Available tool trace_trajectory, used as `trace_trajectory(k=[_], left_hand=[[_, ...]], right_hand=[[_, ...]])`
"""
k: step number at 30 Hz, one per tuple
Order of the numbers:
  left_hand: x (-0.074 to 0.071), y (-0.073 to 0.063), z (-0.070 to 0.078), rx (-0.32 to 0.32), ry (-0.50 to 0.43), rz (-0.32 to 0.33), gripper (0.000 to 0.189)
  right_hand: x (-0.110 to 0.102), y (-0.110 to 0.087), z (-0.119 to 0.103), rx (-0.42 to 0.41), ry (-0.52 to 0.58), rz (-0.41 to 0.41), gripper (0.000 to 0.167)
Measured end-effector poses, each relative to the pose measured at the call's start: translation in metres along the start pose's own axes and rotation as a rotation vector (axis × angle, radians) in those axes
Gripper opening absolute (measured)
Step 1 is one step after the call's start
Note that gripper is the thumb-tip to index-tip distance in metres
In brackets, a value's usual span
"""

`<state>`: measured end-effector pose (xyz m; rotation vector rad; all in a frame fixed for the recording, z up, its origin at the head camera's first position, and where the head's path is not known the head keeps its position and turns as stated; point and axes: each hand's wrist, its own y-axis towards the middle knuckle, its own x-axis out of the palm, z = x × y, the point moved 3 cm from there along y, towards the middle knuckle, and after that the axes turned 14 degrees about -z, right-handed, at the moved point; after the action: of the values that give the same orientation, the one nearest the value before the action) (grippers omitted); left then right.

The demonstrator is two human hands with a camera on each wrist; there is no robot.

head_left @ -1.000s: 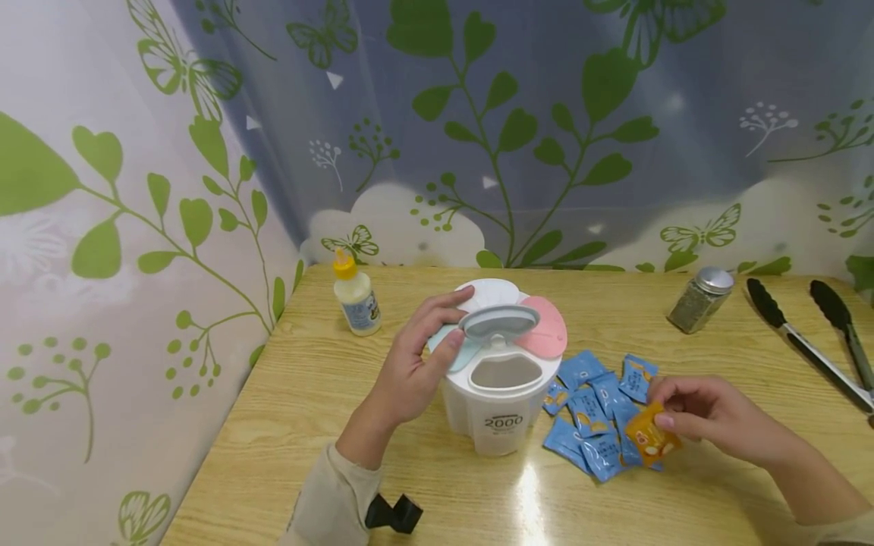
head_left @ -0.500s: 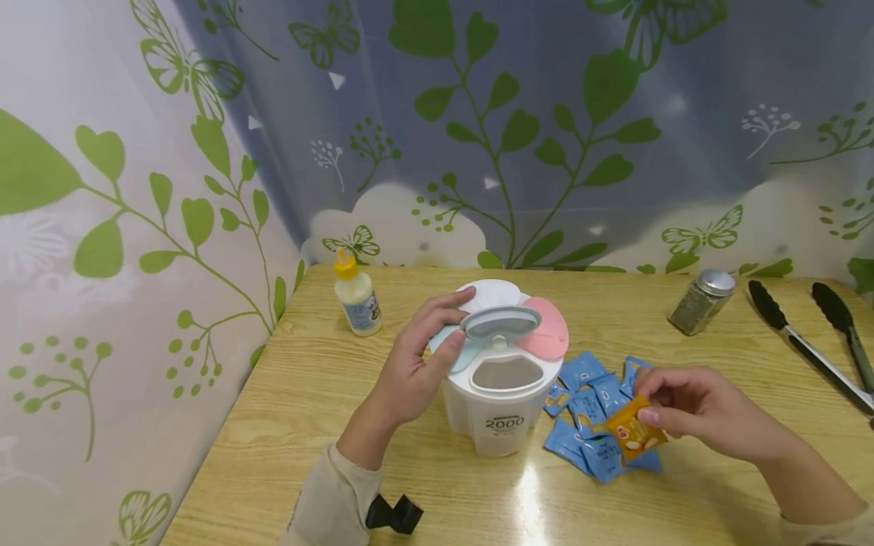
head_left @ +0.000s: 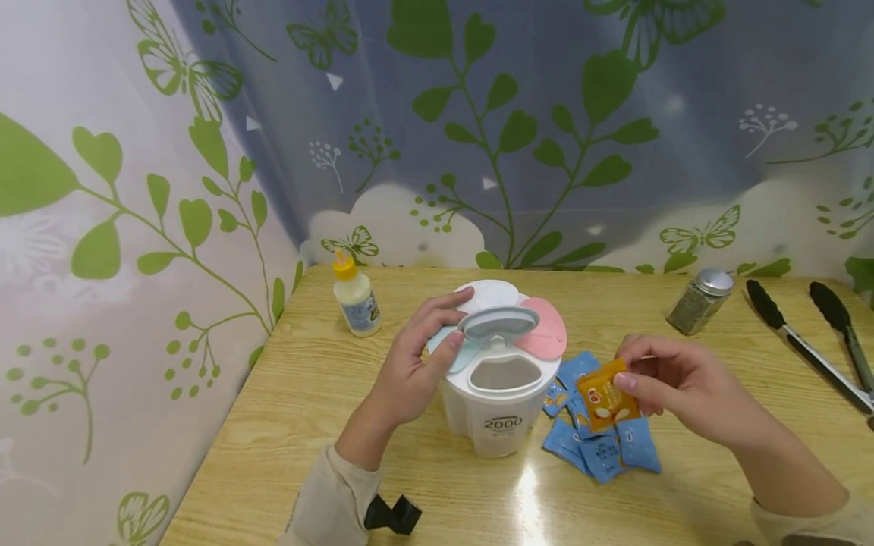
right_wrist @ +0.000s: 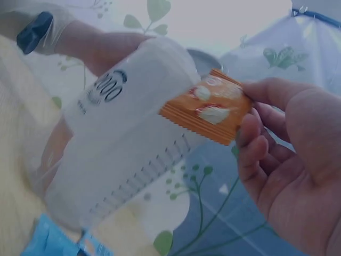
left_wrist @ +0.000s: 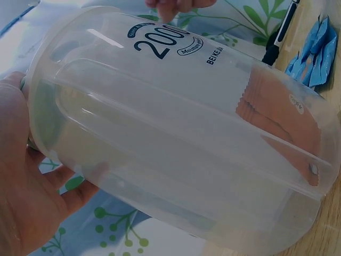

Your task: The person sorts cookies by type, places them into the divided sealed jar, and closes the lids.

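Orange packet (head_left: pixel 601 398) is located right of centre in the head view, held above the desk (head_left: pixel 259 455) and apart from the object to its left. That object, the container (head_left: pixel 471 415), is set upright at the centre of the frame; its grey flap (head_left: pixel 501 324) is raised and its front opening (head_left: pixel 505 391) is exposed. Through the translucent wall, an enclosed packet (left_wrist: pixel 282 117) can be seen at the right of the left wrist view; filling is therefore judged to be started. Farther right in the head view, blue packets (head_left: pixel 604 457) are left loose on the desk; they cannot be counted exactly, as some are covered.

The left-hand grip (head_left: pixel 416 364) is curled on the left side of the container's lid, with thumb and fingers spread; the container is apparently steadied by it. The right-hand grip (head_left: pixel 683 387) is clamped, thumb against forefinger, on the right edge of the orange packet, which is not yet inserted.
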<state>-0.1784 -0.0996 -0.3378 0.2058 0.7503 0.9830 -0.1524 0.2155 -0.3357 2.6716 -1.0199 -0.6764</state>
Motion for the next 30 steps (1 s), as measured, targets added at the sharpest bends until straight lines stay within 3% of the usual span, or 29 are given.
trace_trajectory(k=[9,14,19,30], left_hand=[[0.000,0.001,0.000,-0.003,0.002,-0.007,0.025],[0.000,0.001,0.000,-0.004,0.001,-0.004,0.024],[0.000,0.000,0.000,0.012,-0.004,0.003,0.022],[-0.001,0.000,0.001,0.007,-0.010,-0.001,0.023]], right_hand=[[0.002,0.027,-0.018,-0.125,0.076,0.061,0.035],[0.007,0.049,-0.033,-0.125,0.052,0.122,0.028],[0.015,0.066,-0.041,-0.127,0.080,0.123,0.024],[0.030,0.079,-0.045,-0.072,0.070,0.232,0.024]])
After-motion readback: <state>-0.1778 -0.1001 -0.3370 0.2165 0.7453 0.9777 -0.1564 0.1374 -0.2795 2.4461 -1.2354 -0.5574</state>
